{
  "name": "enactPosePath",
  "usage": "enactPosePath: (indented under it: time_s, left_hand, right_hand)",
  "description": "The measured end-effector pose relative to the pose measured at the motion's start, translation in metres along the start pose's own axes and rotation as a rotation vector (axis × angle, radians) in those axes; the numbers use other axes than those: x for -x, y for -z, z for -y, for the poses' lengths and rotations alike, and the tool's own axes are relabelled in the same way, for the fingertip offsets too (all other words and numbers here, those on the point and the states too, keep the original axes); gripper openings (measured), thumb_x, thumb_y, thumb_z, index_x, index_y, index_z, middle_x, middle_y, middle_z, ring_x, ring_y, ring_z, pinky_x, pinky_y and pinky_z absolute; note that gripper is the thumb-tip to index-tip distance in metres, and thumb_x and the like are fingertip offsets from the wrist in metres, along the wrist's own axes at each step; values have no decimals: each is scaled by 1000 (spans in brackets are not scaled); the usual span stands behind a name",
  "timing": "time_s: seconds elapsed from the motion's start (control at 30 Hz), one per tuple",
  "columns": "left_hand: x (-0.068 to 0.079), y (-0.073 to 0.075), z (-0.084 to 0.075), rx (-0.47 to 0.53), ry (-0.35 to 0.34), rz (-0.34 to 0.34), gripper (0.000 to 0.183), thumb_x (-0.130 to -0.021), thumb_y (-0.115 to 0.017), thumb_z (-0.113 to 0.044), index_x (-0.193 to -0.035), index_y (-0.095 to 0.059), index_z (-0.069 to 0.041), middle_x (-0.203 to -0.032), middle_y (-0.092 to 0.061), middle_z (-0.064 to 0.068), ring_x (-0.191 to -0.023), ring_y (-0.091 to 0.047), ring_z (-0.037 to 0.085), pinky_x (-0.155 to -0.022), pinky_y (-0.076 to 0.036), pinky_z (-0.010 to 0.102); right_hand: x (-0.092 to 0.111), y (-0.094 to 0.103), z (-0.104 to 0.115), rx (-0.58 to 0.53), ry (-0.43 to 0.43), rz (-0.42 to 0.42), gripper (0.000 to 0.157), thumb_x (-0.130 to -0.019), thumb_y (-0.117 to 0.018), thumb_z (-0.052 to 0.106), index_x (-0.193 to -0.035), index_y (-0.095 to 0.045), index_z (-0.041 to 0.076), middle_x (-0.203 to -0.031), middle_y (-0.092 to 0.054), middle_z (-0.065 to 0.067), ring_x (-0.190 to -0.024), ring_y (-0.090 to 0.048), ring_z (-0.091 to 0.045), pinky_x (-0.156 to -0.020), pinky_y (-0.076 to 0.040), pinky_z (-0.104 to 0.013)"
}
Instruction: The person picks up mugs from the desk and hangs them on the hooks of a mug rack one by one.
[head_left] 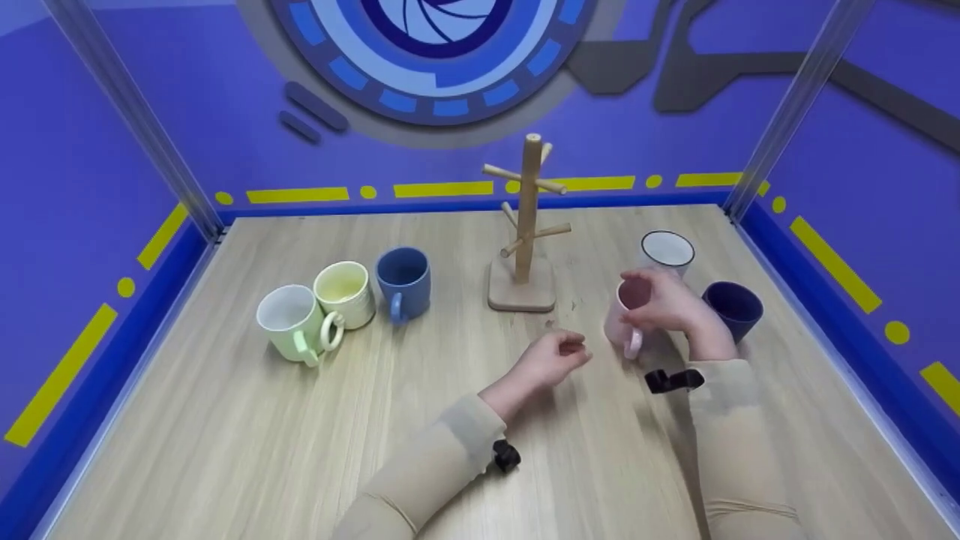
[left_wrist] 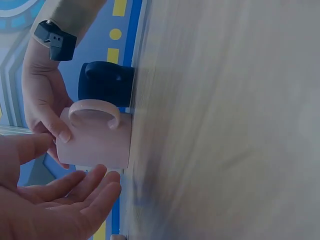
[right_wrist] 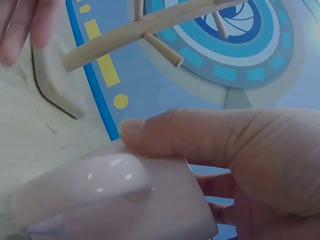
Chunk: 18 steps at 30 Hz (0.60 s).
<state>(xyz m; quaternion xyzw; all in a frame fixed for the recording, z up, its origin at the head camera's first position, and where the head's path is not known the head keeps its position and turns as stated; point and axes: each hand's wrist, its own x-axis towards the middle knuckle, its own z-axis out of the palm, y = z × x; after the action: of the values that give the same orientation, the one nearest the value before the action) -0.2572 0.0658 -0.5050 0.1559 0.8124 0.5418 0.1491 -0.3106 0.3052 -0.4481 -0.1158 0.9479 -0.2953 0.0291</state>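
At the right of the table, my right hand (head_left: 670,301) grips a pink mug (head_left: 616,324) by its upper part. The thumb (right_wrist: 165,132) presses the mug's outer wall near the handle, and the other fingers are partly hidden behind it. The mug is upright, its handle (left_wrist: 95,105) towards my body. To its left, my left hand (head_left: 546,361) hovers with loosely bent fingers, holding nothing. In the left wrist view those fingers (left_wrist: 95,195) appear close to the pink mug; whether they touch it I cannot tell, but the head view shows a gap.
A wooden mug tree (head_left: 527,214) with bare pegs stands at the back middle. Beside my right hand are a white mug with a dark rim (head_left: 667,251) and a dark navy mug (head_left: 739,319). At left stand green (head_left: 285,337), yellow (head_left: 356,304) and blue (head_left: 409,289) mugs.
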Motion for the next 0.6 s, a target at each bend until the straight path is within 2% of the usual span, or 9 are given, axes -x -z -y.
enactPosePath:
  time_s: [0.1,0.23,0.33,0.47,0.53,0.6]
  left_hand:
    - [-2,-5,-4,-19,-38,-8,40,-96,-71,-18,-131,-65,2,-130,-71,14,-123,-67,25,-104,-54,29]
    - [-5,-10,-9,-83,-144,-63,40,-93,-77,-17,-129,-69,-2,-129,-72,10,-122,-67,24,-104,-55,31]
    - [-5,-10,-11,-171,-245,-173,32,-90,-80,-17,-119,-74,-5,-121,-75,9,-112,-70,24,-98,-57,29]
    - [-4,-4,-10,-259,-372,-365,22,-89,-80,-20,-106,-78,-7,-109,-78,7,-100,-74,20,-87,-58,24]
    - [-4,1,-10,-261,-430,-433,22,-89,-79,-21,-106,-79,-6,-106,-80,7,-98,-76,18,-86,-60,23]
    - [-4,5,-9,-249,-482,-479,24,-90,-78,-22,-108,-80,-6,-103,-80,8,-96,-77,17,-84,-60,23]
  right_hand:
    - [1,-1,5,-10,-33,-21,71,-80,-84,18,-140,-55,-5,-140,-58,-30,-129,-54,-46,-112,-43,-61]
    - [3,0,13,-59,-89,-50,70,-85,-82,29,-139,-54,-6,-138,-59,-30,-127,-57,-45,-110,-46,-60]
    - [2,3,20,-124,-149,-43,70,-88,-78,38,-138,-55,-5,-138,-60,-29,-124,-59,-42,-105,-51,-55]
    - [0,6,29,-258,-252,9,70,-92,-74,42,-140,-52,-4,-139,-57,-27,-113,-62,-33,-83,-61,-37]
    - [0,6,33,-323,-301,45,71,-94,-70,43,-142,-49,-3,-141,-55,-27,-107,-62,-29,-74,-61,-30]
    - [-1,4,35,-371,-324,76,71,-96,-66,44,-146,-45,-2,-142,-51,-28,-104,-62,-26,-70,-61,-28]
